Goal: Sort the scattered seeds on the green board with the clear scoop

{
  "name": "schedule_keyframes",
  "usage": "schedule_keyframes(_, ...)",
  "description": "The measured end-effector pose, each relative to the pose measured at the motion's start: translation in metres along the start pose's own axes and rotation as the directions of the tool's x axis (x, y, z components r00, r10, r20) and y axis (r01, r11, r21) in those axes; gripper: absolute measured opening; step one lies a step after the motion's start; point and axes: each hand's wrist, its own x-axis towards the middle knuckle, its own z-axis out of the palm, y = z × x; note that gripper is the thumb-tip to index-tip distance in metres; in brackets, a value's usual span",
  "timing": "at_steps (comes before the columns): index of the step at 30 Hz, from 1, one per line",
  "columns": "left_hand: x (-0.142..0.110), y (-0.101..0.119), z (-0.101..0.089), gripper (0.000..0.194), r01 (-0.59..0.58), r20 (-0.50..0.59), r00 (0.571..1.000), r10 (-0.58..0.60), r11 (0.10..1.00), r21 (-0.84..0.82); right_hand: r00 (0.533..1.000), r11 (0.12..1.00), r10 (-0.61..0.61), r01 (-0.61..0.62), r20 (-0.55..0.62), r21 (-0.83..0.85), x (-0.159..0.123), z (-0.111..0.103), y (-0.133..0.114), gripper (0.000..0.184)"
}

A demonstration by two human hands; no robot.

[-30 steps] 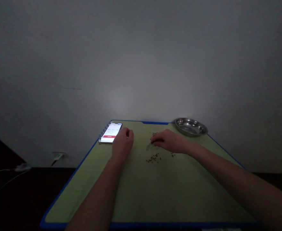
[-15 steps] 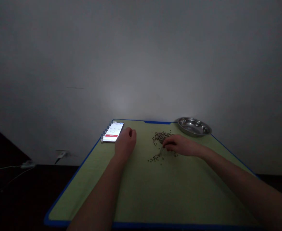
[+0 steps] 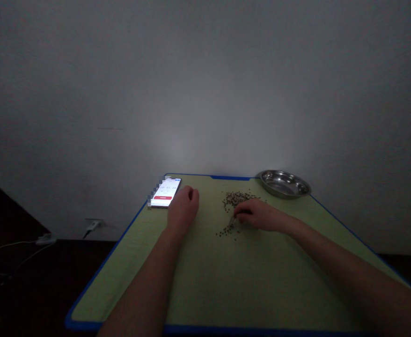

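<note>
At far left, a white plug [image 3: 93, 225] is sitting low against the wall [image 3: 205, 93], and beside it the green table [image 3: 198, 285] is beginning. Near the table's left edge, a phone [image 3: 166, 191] is lying face up, its lit screen showing a red bar. Just right of it, the left hand [image 3: 184, 208] is resting loosely curled, its wrist turned inward; whether it is touching the phone or holding anything, I cannot tell. Further right, a small scatter of dark grains [image 3: 224, 231] is lying on the near side, while a denser patch of grains [image 3: 237, 198] is spreading behind it. Between the two, the right hand [image 3: 256, 216] is narrowing thumb and fingers onto what is looking like a small clear piece [image 3: 231, 221], its exact shape too dim to tell. The step in hand is seemingly working that piece low among the grains; moving it on is calling for a light, steady pinch and a level wrist, so that nothing is scattering. At the far right corner, a shiny metal dish [image 3: 285, 185] is standing well apart from the left hand.
</note>
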Motion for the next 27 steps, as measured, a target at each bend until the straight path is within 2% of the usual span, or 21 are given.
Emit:
schedule_keyframes(11,0.000,0.000,0.001,0.029,-0.005,-0.004,1.000,0.004,1.000,-0.016,0.982,0.995,0.053,-0.067,-0.183,-0.070,0.013,0.003,0.014,0.022)
schedule_keyframes(18,-0.001,0.000,0.001,0.030,-0.012,0.002,1.000,0.012,1.000,-0.013,0.986,0.997,0.078,-0.081,-0.150,-0.016,0.008,0.004,0.013,0.020)
schedule_keyframes(27,0.000,-0.001,0.001,0.031,-0.019,0.015,1.000,0.019,1.000,0.000,0.971,0.988,0.102,-0.125,-0.218,-0.095,0.017,0.010,0.015,0.021)
